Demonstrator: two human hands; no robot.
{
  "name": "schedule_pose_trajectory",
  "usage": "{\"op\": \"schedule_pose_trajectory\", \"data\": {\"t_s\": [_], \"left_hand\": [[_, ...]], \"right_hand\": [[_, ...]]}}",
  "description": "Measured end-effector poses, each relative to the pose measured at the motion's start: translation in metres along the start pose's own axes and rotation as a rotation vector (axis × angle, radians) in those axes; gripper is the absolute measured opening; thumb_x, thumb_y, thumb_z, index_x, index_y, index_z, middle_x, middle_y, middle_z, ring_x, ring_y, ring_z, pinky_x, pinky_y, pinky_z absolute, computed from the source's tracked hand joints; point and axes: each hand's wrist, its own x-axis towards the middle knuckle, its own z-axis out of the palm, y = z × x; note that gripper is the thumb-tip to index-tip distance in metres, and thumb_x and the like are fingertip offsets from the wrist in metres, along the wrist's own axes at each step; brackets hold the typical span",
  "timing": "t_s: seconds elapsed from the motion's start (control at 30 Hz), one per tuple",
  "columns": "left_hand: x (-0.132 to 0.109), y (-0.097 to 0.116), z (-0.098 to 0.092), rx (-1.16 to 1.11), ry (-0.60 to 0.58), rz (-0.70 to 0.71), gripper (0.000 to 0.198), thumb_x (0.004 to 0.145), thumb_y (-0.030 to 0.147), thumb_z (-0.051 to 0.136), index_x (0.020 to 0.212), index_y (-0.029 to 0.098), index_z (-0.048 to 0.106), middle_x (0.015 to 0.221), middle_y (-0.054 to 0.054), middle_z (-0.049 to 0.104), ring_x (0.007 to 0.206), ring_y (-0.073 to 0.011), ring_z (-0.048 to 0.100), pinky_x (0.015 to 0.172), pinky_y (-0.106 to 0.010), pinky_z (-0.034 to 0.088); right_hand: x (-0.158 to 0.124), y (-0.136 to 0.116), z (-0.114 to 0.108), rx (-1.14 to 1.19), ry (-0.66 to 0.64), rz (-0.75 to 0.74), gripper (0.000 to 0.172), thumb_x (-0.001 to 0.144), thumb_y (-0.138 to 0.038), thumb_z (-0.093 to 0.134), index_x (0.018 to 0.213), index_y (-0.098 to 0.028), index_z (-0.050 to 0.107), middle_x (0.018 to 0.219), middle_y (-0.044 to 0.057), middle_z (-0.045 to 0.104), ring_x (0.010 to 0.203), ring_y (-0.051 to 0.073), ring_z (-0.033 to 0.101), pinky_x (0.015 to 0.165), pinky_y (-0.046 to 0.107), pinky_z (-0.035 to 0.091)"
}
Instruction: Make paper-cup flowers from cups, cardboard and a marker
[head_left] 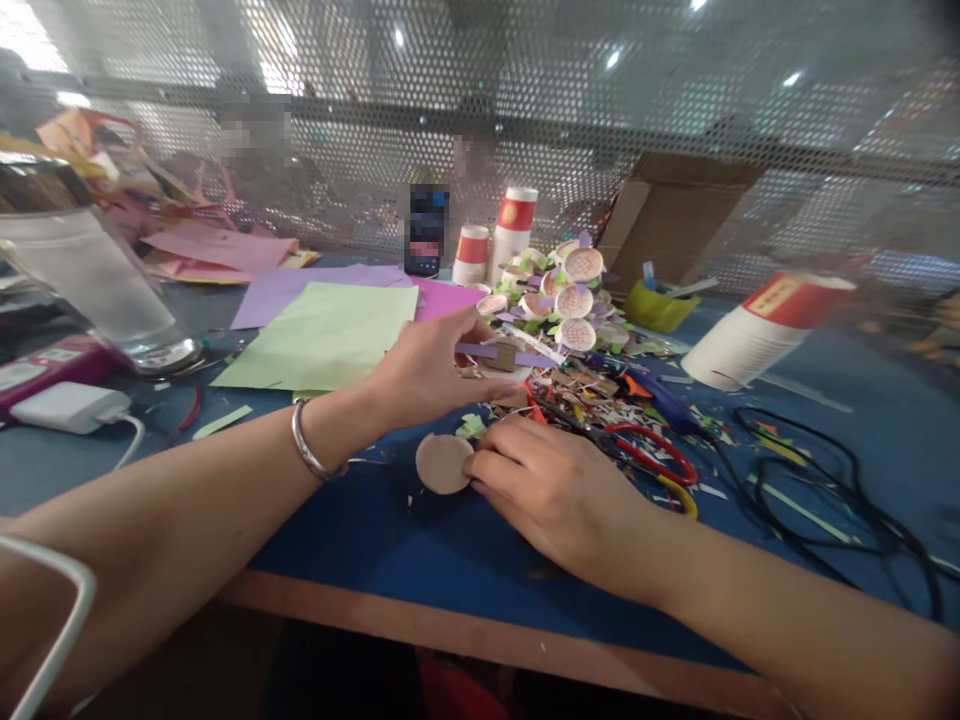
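Note:
My left hand (427, 370), with a silver bangle on its wrist, is closed round the edge of a round paper piece (502, 357). Purple strips and a small brown cardboard bit lie across that piece. Closer to me, my right hand (559, 490) pinches a flat tan cardboard disc (444, 464) at its right edge, just over the blue table. A scrap of green paper (472, 427) shows between the two hands. Red-and-yellow-handled scissors (651, 450) lie just beyond my right hand. Behind my left hand rises a pile of small round decorated pieces (574, 300) with green and purple bits.
Green paper sheets (322, 335) lie left of centre. A glass of water (112, 290) and a white charger (71, 405) stand at left. Stacked paper cups (765, 330), a black cord (825, 520) and many paper scraps occupy the right. A phone (426, 230) leans at the back.

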Motion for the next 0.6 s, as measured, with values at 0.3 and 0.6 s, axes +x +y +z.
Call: {"op": "schedule_pose_trajectory", "data": {"t_s": [0.3,0.6], "left_hand": [[0.0,0.004,-0.001,-0.005,0.003,-0.001,0.048,0.071,0.05,0.083,0.102,0.019,0.063,0.1,-0.004,0.075,0.09,-0.0213,0.068,0.073,-0.032,0.049],[0.002,0.0,-0.001,-0.017,0.023,0.026,0.044,0.073,0.048,0.082,0.1,0.02,0.061,0.101,-0.004,0.075,0.091,-0.0218,0.068,0.077,-0.034,0.049]], "right_hand": [[-0.014,0.003,-0.013,0.134,0.036,0.174,0.016,0.095,-0.009,0.054,0.09,-0.013,0.069,0.086,0.009,0.066,0.084,0.024,0.061,0.077,0.04,0.052],[-0.003,-0.001,-0.011,0.098,0.118,0.17,0.015,0.095,-0.011,0.055,0.105,-0.014,0.067,0.106,0.014,0.066,0.105,0.028,0.061,0.094,0.047,0.053]]}}
